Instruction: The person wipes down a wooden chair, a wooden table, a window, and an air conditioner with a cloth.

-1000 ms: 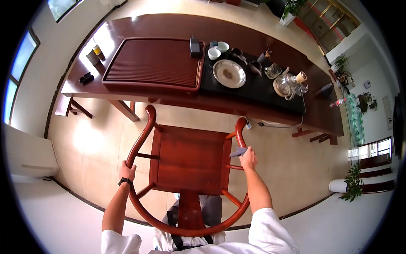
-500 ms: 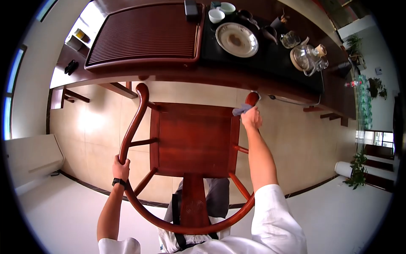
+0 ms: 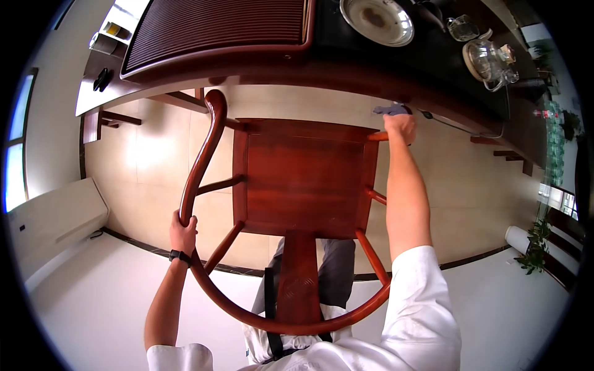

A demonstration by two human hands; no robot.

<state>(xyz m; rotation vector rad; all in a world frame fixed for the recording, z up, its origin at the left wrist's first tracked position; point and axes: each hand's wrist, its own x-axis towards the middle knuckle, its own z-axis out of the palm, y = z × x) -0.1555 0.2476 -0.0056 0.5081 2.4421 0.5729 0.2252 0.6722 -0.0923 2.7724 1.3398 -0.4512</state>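
A reddish-brown wooden armchair [image 3: 303, 176] with a curved rail stands in front of me, its back towards my body. My left hand [image 3: 184, 232] is closed round the left side of the rail and wears a black wristband. Out at the far end of the right armrest, my right hand [image 3: 401, 127] presses a grey cloth [image 3: 390, 110] to the wood. That hand and the cloth hide the armrest's tip.
A dark wooden table [image 3: 247, 85] runs across the far side, close to the armrest ends. On it are a ribbed tea tray [image 3: 223, 28], a metal plate [image 3: 378, 21] and a glass teapot [image 3: 489, 62]. A white wall lies behind the chair.
The view has shifted, so chair and table sit higher in it. My right hand has moved with the cloth farther onto the armrest's tip. My left hand keeps its grip on the rail.
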